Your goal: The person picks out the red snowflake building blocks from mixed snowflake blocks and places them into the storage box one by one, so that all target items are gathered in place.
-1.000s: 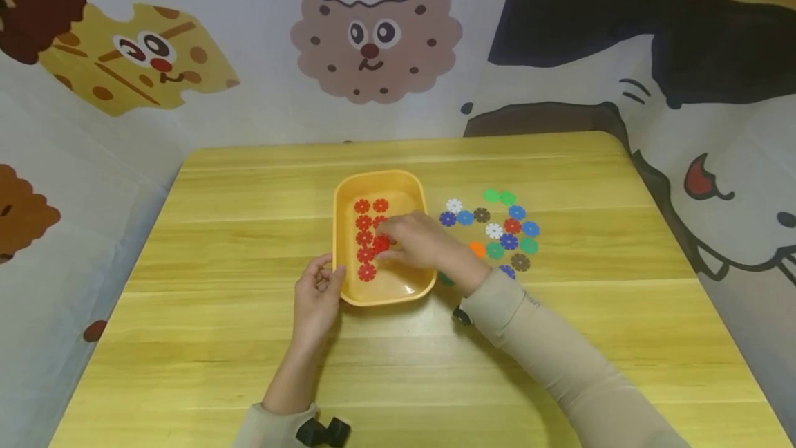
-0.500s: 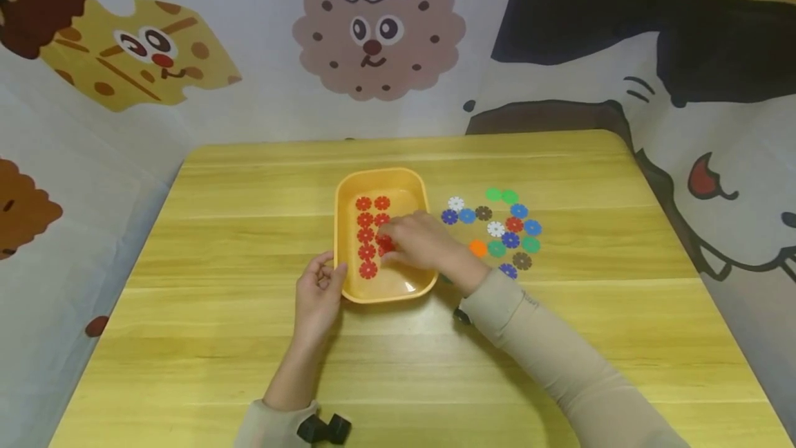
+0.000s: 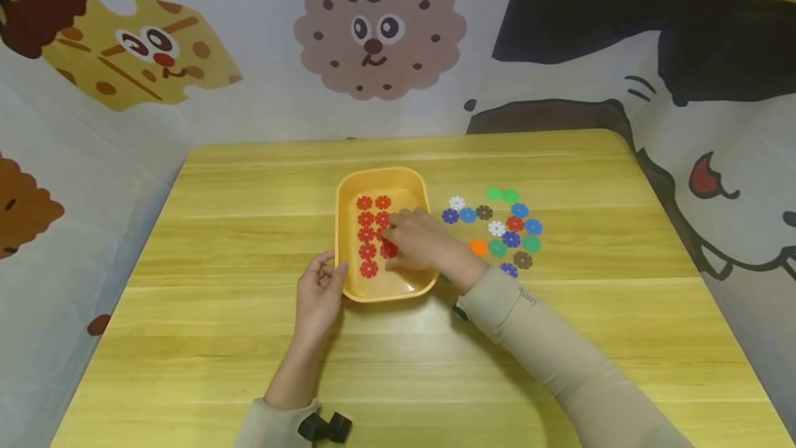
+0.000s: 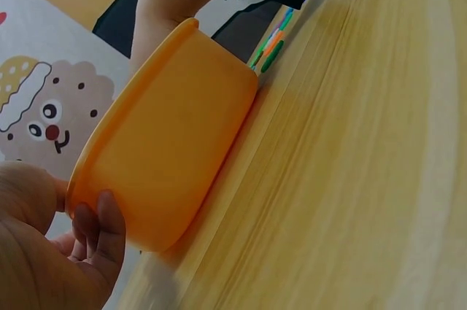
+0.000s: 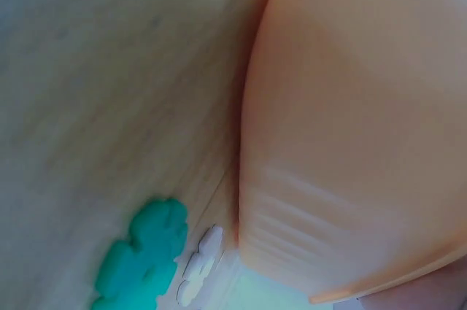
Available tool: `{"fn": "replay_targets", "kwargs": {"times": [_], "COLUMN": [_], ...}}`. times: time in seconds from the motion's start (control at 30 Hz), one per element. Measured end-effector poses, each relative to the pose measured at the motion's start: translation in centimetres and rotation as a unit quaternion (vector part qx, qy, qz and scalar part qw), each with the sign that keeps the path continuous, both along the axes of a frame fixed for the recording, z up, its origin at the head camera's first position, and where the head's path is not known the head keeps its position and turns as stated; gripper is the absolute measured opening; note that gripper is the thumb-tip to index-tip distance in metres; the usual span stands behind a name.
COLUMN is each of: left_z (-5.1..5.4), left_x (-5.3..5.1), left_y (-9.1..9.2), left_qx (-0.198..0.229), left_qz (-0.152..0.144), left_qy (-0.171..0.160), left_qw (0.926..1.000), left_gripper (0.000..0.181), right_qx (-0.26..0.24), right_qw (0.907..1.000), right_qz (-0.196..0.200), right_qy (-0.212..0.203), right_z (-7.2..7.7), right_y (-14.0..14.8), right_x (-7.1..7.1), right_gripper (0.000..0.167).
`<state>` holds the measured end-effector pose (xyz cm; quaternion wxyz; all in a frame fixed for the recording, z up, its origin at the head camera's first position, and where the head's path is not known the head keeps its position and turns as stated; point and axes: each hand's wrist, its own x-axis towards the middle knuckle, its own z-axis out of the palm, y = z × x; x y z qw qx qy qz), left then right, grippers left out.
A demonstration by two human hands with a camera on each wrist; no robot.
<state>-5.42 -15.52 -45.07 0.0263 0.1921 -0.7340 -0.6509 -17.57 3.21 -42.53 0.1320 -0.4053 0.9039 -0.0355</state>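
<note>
A yellow-orange plastic tray (image 3: 407,289) stands on the table, with red snowflake discs (image 3: 367,234) laid in two columns inside it. At its near left corner my left hand (image 3: 318,296) grips the rim, thumb on top; the left wrist view shows this hand (image 4: 66,244) against the tray's outer wall (image 4: 168,142). My right hand (image 3: 419,237) reaches over the right rim into the tray. Its fingers and thumb are around a red disc low in the right column, and whether they pinch it is unclear. The right wrist view shows mainly the tray's wall (image 5: 350,142); the fingers are hidden there.
Right of the tray lie loose snowflake discs in several colours, such as a white disc (image 3: 496,228), an orange disc (image 3: 477,247) and a brown disc (image 3: 523,260). A green disc (image 5: 146,252) lies close beside the tray. The wooden table (image 3: 236,227) meets a printed cloth backdrop (image 3: 249,116).
My right hand has shifted slightly to the right inside the tray, and the red disc by its thumb now shows more plainly. The left hand stays on the rim.
</note>
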Motion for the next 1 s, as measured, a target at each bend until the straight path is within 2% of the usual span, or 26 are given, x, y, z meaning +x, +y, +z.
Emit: {"fn": "replay_targets", "kwargs": {"times": [0.1,0.2,0.33,0.5,0.6,0.7,0.87,1.0], "left_z": [0.0,-0.1,-0.1,0.0,-0.1,-0.1,-0.2,-0.2], "left_x": [-0.1,-0.1,-0.1,-0.1,0.0,0.0,-0.1,-0.1], "left_y": [0.1,0.1,0.1,0.1,0.1,0.1,0.0,0.0], "left_qx": [0.005,0.006,0.000,0.002,0.000,-0.001,0.000,0.002], "left_qz": [0.000,0.001,0.004,0.003,0.003,0.003,0.005,0.005], "left_qy": [0.002,0.004,-0.001,0.000,0.005,0.005,0.003,-0.003], "left_qw": [1.0000,1.0000,1.0000,1.0000,1.0000,1.0000,1.0000,1.0000], "left_gripper": [0.036,0.035,0.034,0.034,0.033,0.032,0.032,0.032], "right_qx": [-0.038,-0.113,-0.219,-0.303,-0.334,-0.349,-0.351,-0.365], "right_qw": [0.9993,0.9936,0.9757,0.9523,0.9412,0.9349,0.9330,0.9271], "right_qz": [-0.002,-0.004,-0.012,-0.035,-0.048,-0.058,-0.079,-0.084], "right_qy": [0.005,0.011,0.001,0.008,0.021,0.023,0.009,0.009], "right_z": [0.0,0.0,0.2,0.0,-0.3,-0.6,-1.0,-1.1], "right_y": [0.1,0.4,1.3,3.1,4.2,5.2,6.6,7.6], "right_x": [-0.2,-0.5,-0.8,-0.8,-0.8,-0.8,-1.0,-1.1], "right_gripper": [0.064,0.055,0.044,0.035,0.031,0.030,0.028,0.024]}}
